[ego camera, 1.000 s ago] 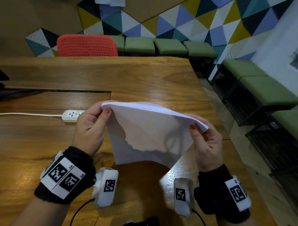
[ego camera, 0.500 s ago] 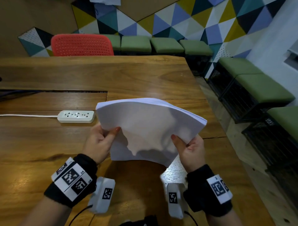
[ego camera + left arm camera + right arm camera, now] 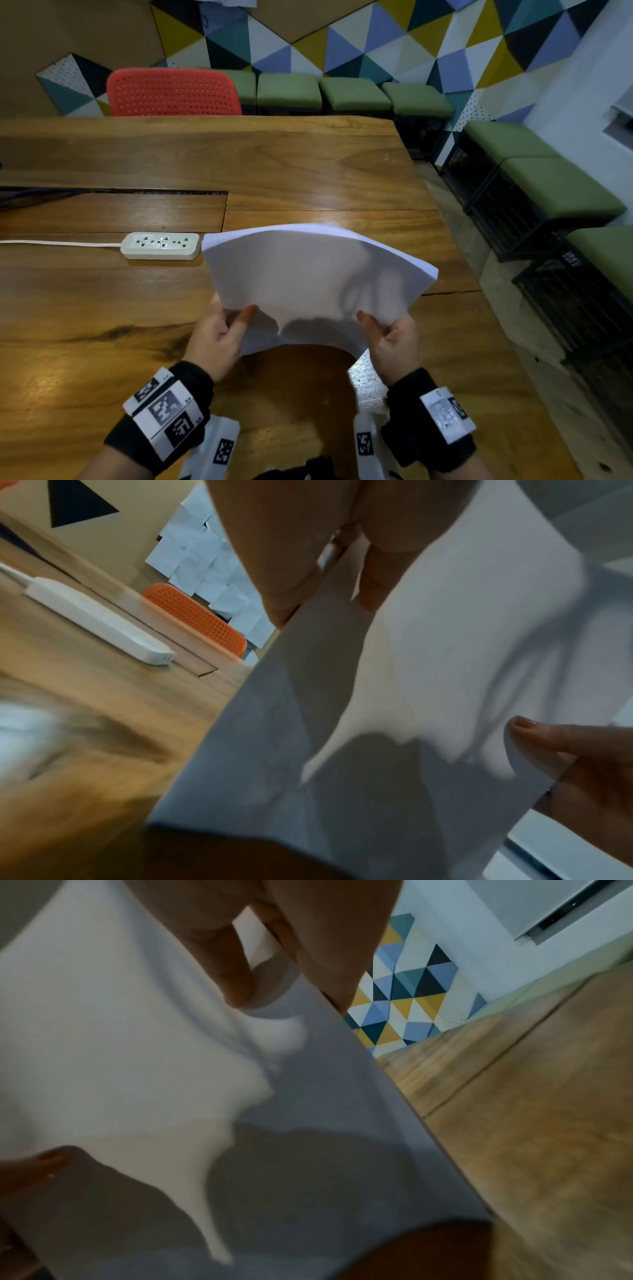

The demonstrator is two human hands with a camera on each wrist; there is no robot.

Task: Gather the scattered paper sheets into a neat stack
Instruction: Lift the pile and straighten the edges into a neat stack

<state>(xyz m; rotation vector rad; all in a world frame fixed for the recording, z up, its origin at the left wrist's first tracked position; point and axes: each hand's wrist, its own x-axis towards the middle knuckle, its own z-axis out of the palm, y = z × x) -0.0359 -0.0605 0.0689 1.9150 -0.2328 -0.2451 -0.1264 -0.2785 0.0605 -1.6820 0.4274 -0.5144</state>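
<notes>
From the head view, your left hand [image 3: 219, 337] and right hand [image 3: 394, 339] each pinch a lower corner of the paper sheets [image 3: 308, 277], thumbs in front, holding them bowed above the tabletop [image 3: 102, 308] — gathering looks done; squaring and laying the stack down remain. No loose sheets show there, only a power strip [image 3: 160, 244]; the near edge is cut off.

Left wrist view: your fingers [image 3: 377, 582] curl behind the sheets, blurred.

Right wrist view: the same pinch — paper fills the frame, so edge alignment is hard to judge.
</notes>
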